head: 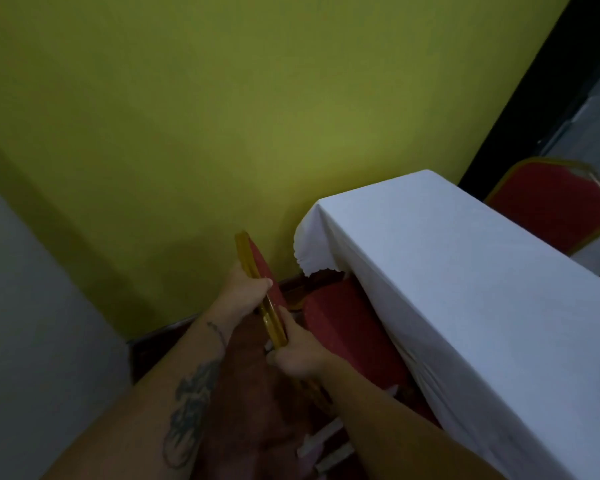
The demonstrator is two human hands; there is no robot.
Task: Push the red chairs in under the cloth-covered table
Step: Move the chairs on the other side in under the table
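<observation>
Left hand and right hand both gripped the red chair backrest, fingers closed on its gold frame, forearms extended forward. Seat sat partly under the white-clothed worktop at 3 o'clock.

Table w/ white cloth draped over top & sides; red chair seat partly under its edge

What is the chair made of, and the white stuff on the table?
The chair's frame looks like gold-painted metal: it is thin, hard-edged and shiny under both hands. Its seat looks like soft red fabric padding, dull and thick. The table cover looks like white woven cloth, since it drapes and folds at the corner.
</observation>
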